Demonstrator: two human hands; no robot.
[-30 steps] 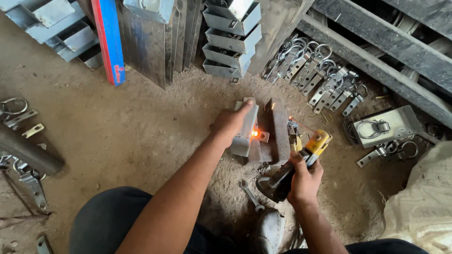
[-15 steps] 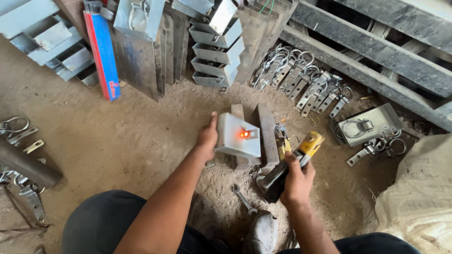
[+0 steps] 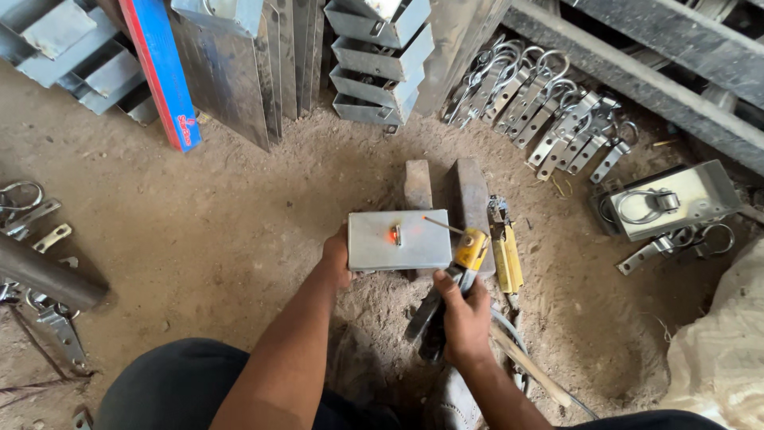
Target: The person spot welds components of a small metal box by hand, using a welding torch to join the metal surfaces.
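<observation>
Grey metal channel pieces (image 3: 374, 64) stacked upright at top. Blue-red board (image 3: 163, 72) leans left of steel sheets (image 3: 231, 80). Ringed latch plates (image 3: 549, 119) heaped on dirt floor (image 3: 199, 231). White sack (image 3: 724, 350) at right edge.

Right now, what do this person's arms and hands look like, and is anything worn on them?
Both forearms are bare, with no sleeves in view. The left hand and the right hand wear no gloves, and no watch, ring or wristband shows. Dark trousers cover the knees below.
</observation>
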